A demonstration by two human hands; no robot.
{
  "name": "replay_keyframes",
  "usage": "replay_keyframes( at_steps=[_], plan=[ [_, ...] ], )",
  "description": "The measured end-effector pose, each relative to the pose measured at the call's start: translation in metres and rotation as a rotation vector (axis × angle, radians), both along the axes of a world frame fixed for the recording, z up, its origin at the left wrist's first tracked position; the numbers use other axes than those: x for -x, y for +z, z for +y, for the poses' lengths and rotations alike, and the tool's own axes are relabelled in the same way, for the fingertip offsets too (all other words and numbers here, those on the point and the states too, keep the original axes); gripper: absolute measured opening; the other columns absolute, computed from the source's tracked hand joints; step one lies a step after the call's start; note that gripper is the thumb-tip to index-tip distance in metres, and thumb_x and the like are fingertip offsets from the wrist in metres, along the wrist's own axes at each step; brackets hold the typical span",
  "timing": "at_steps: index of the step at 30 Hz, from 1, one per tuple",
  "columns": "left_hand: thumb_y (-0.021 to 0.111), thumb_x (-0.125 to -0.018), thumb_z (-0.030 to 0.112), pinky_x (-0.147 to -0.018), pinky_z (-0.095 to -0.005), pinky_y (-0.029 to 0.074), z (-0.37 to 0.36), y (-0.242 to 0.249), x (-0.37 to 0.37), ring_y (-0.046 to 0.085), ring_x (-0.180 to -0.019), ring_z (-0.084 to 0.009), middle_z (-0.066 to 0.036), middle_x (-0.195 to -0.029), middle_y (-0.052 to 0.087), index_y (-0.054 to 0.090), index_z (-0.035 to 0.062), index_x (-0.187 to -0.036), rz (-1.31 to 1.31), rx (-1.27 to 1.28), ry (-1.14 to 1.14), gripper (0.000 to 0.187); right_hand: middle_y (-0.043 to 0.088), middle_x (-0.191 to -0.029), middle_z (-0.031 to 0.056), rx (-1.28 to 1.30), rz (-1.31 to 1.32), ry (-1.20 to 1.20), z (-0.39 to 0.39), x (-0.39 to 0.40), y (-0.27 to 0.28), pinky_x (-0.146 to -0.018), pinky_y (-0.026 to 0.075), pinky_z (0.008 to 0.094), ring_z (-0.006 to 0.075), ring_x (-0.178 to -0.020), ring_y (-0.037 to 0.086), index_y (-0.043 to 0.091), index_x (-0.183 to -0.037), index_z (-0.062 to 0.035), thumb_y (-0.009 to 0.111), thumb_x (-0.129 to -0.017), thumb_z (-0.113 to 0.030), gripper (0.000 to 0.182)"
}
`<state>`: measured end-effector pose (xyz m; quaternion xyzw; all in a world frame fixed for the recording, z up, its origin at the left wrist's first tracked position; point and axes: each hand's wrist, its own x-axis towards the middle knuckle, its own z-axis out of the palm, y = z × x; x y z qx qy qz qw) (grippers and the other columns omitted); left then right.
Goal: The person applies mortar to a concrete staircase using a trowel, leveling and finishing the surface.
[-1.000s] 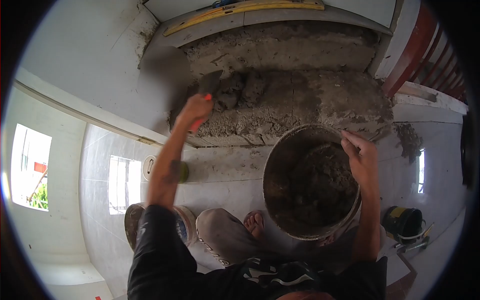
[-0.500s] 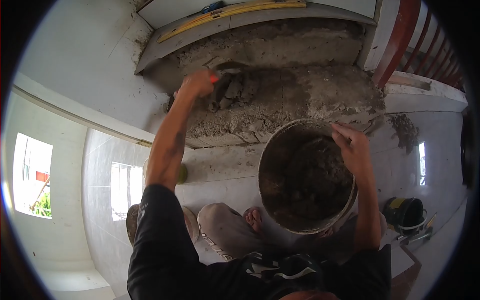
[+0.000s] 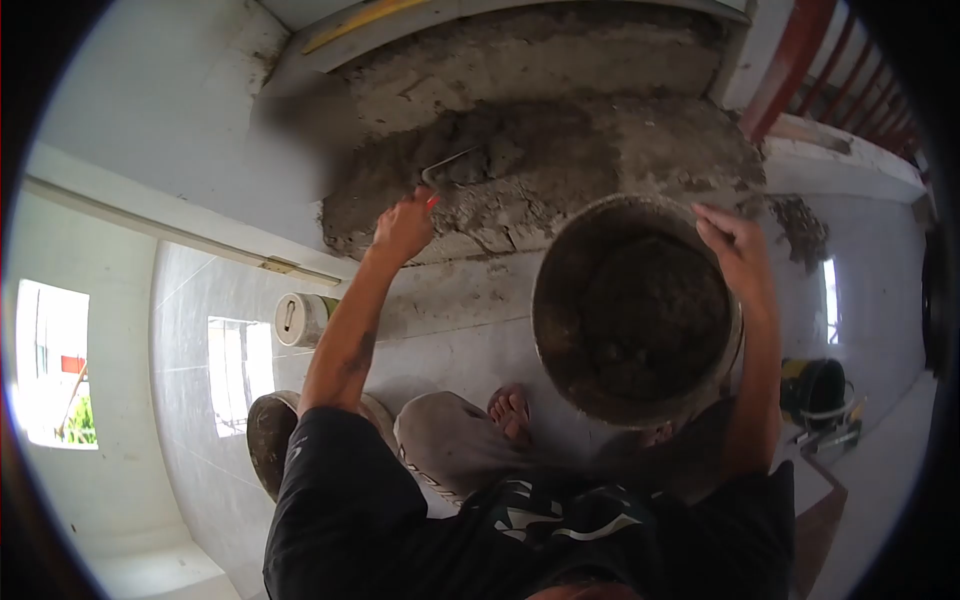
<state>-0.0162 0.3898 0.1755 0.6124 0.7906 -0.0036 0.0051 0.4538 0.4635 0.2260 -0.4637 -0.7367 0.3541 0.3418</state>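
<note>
My left hand (image 3: 404,230) is closed round the red handle of a trowel (image 3: 450,160), its thin metal blade over wet grey mortar (image 3: 480,140) on the rough step. At the right, my right hand (image 3: 738,252) grips the rim of a large bucket (image 3: 552,350), which is tilted with its mouth facing me. A lumpy mass of dark mortar (image 3: 655,310) lies inside the bucket. The bucket stands beside the step, in front of my legs.
A white container (image 3: 300,320) lies by the left wall, with a mortar-stained bucket (image 3: 268,440) nearer me. A dark small bucket (image 3: 815,388) and tools are at right. Red railings (image 3: 850,80) rise top right; a yellow level (image 3: 360,22) lies on the upper ledge.
My left hand and the trowel have moved down and towards me, away from the mortar pile. The view has shifted, and the bucket and my right hand appear slightly further right and higher.
</note>
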Motion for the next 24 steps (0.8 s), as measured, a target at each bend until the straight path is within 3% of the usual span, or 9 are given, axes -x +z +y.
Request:
replay_keyframes(
  at_steps=[3,4,7,10,11,14,18,22,24],
  plan=[
    [0.05,-0.087,0.017,-0.078,-0.0491,0.052,-0.015,0.001,0.027,0.067,-0.087,-0.0395,-0.02,-0.084,0.069,0.062,0.0054,-0.111,0.134,0.075,-0.018,0.029,0.07,-0.106,0.0129,-0.106,-0.036,0.035,0.001,-0.009,-0.007,-0.086,0.049,0.0299,0.0183,-0.098,0.065,0.067,-0.113,-0.0004,0.064,-0.091,-0.02,0.03],
    [0.054,-0.088,0.018,-0.077,-0.0483,0.052,-0.024,0.013,0.03,0.066,-0.087,-0.0396,-0.018,-0.084,0.07,0.061,0.0035,-0.11,0.009,-0.043,-0.187,0.027,0.071,-0.105,0.0126,-0.121,-0.074,0.04,-0.001,-0.012,-0.004,-0.086,0.049,0.03,0.0188,-0.099,0.065,0.067,-0.113,-0.0014,0.064,-0.091,-0.021,0.03],
    [0.061,-0.088,0.018,-0.083,-0.0411,0.051,-0.069,0.085,-0.024,0.066,-0.095,-0.0336,-0.02,-0.103,0.067,0.058,0.0047,-0.12,-0.571,-0.135,-0.129,0.034,0.07,-0.109,0.0117,-0.061,-0.096,0.042,-0.009,-0.014,-0.002,-0.087,0.049,0.0301,0.0207,-0.102,0.065,0.067,-0.114,-0.0038,0.066,-0.089,-0.024,0.032],
    [0.062,-0.089,0.02,-0.088,-0.0385,0.049,-0.092,0.128,-0.103,0.064,-0.099,-0.0309,-0.018,-0.111,0.065,0.056,0.0048,-0.125,-0.525,0.218,-0.417,0.039,0.066,-0.119,0.014,0.012,-0.111,0.021,-0.011,-0.009,-0.001,-0.091,0.047,0.0304,0.0192,-0.105,0.063,0.067,-0.118,-0.0068,0.067,-0.089,-0.022,0.033],
    [0.061,-0.092,0.021,-0.085,-0.0376,0.048,-0.093,0.111,-0.118,0.063,-0.096,-0.0274,-0.018,-0.107,0.064,0.054,0.0033,-0.126,-0.557,0.308,-0.53,0.039,0.067,-0.116,0.0134,-0.072,-0.085,0.022,-0.01,-0.007,-0.005,-0.089,0.049,0.0309,0.0196,-0.102,0.064,0.068,-0.116,-0.0065,0.068,-0.087,-0.022,0.033],
    [0.054,-0.094,0.038,-0.07,-0.0496,0.048,-0.074,0.074,-0.18,0.063,-0.08,-0.0401,-0.022,-0.078,0.064,0.059,0.0037,-0.106,-0.283,0.552,-0.523,0.036,0.065,-0.119,0.0127,-0.096,-0.054,0.031,-0.019,-0.004,0.003,-0.091,0.048,0.0317,0.0209,-0.106,0.063,0.068,-0.115,-0.0077,0.069,-0.086,-0.02,0.032],
    [0.053,-0.093,0.043,-0.07,-0.0499,0.049,-0.053,0.002,-0.209,0.065,-0.078,-0.041,-0.023,-0.078,0.065,0.06,0.0031,-0.105,-0.234,0.576,-0.603,0.042,0.064,-0.123,0.0113,-0.132,-0.065,0.056,-0.034,0.0,-0.002,-0.093,0.048,0.031,0.0203,-0.11,0.061,0.068,-0.116,-0.0083,0.069,-0.085,-0.017,0.032],
    [0.055,-0.092,0.043,-0.074,-0.0478,0.05,-0.086,-0.013,-0.244,0.065,-0.083,-0.04,-0.024,-0.084,0.067,0.064,0.0026,-0.102,-0.35,0.72,-0.583,0.042,0.065,-0.121,0.0096,-0.1,0.016,0.053,-0.038,-0.01,0.002,-0.089,0.049,0.0295,0.0193,-0.106,0.062,0.069,-0.114,-0.0063,0.069,-0.085,-0.016,0.031],
    [0.055,-0.093,0.04,-0.076,-0.0458,0.05,-0.097,-0.009,-0.252,0.066,-0.084,-0.0381,-0.023,-0.084,0.067,0.063,0.0043,-0.107,-0.464,0.756,-0.518,0.039,0.064,-0.113,0.0233,-0.078,0.061,0.02,-0.033,-0.014,0.007,-0.083,0.051,0.0383,0.0352,-0.099,0.064,0.067,-0.106,0.0053,0.068,-0.082,-0.009,0.027]
  ],
)
